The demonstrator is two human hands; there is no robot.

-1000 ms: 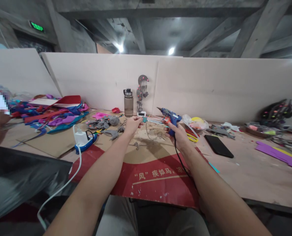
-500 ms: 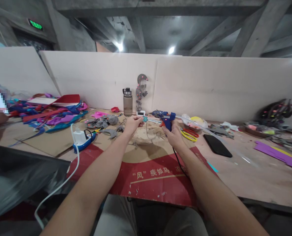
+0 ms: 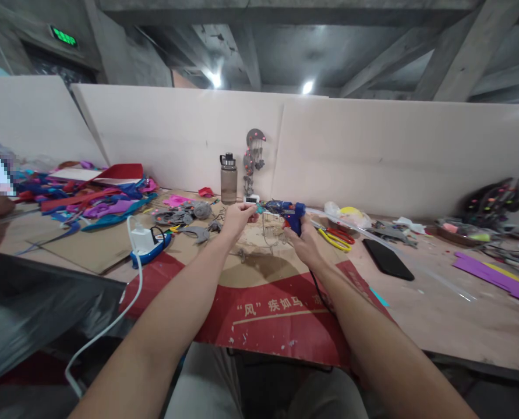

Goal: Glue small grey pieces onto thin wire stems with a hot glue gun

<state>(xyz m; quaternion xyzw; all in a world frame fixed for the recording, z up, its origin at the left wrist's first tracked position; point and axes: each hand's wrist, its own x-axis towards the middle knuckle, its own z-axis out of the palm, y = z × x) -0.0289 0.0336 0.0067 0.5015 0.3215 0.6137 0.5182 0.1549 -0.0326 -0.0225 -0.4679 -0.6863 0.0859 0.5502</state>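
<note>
Glue gun (image 3: 294, 216), blue with black cord (image 3: 317, 288), points toward teal piece (image 3: 260, 208).

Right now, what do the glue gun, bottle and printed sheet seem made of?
Glue gun: probably smooth plastic, from its even blue body.
Bottle: smooth plastic or glass; its tinted wall looks translucent.
Printed sheet: likely matte cardboard, given its brown areas.
</note>
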